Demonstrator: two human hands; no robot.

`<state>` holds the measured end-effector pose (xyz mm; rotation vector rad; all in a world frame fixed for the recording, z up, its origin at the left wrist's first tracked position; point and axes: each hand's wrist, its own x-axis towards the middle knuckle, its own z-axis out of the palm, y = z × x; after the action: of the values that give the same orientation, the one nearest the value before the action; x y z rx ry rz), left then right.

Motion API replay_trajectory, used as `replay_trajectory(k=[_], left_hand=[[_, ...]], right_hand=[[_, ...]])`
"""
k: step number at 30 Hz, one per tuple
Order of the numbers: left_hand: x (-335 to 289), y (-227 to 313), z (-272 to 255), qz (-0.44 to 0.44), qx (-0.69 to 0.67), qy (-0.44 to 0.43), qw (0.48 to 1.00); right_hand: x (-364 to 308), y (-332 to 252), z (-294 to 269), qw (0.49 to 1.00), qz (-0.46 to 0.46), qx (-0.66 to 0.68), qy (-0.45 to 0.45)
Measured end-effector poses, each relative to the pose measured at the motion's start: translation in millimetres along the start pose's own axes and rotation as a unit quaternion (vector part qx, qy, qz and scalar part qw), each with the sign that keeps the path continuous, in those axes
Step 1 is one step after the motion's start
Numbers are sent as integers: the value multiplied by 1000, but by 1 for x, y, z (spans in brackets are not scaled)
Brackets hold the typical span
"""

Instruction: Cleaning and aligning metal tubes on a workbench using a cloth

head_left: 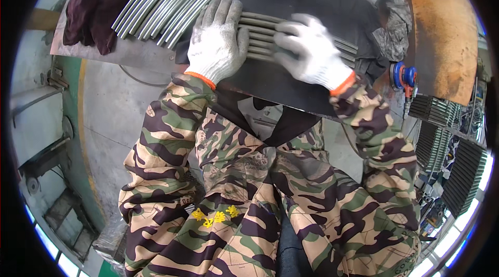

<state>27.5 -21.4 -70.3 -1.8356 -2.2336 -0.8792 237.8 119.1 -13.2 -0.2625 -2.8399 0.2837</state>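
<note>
Several dull grey metal rods [260, 43] lie side by side, running left to right on a dark work surface [291, 87]. My left hand [215, 45], in a white knitted glove with an orange cuff, rests flat over their left ends with fingers stretched out. Over the right part of the same rods is my right hand [310, 51], gloved alike, its fingers apart and slightly smeared by motion. Whether the right palm presses on the rods is hidden. Behind my left hand, a row of shinier metal rods [169, 4] fans out diagonally.
A dark red cloth [91, 9] lies at the far left. Crumpled grey plastic [387, 14] sits to the right, near a blue and red round air sander [403, 77] with a hose. Beyond it is a brown stained board [444, 33]. Stacks of dark rods [462, 175] stand at lower right.
</note>
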Motion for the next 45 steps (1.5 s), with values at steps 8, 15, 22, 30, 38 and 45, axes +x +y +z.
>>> replay_trajectory(k=[8, 15, 22, 30, 38, 45], left_hand=[[3, 10, -22, -4, 8, -4, 1000], [-5, 3, -39, -20, 28, -13, 999], [1, 11, -25, -6, 31, -26, 999], [-1, 12, -23, -2, 14, -23, 1000], [-12, 6, -32, -7, 40, -38, 998], [-3, 16, -19, 10, 21, -57, 998]], right_hand=[[-32, 15, -32, 1000, -20, -6, -1], [-12, 8, -27, 998, -54, 18, -22], [-11, 5, -22, 999, -35, 8, 12], [-36, 15, -41, 1000, -16, -3, -22], [-20, -2, -18, 999, -26, 24, 24], [-22, 2, -9, 999, -21, -19, 46]])
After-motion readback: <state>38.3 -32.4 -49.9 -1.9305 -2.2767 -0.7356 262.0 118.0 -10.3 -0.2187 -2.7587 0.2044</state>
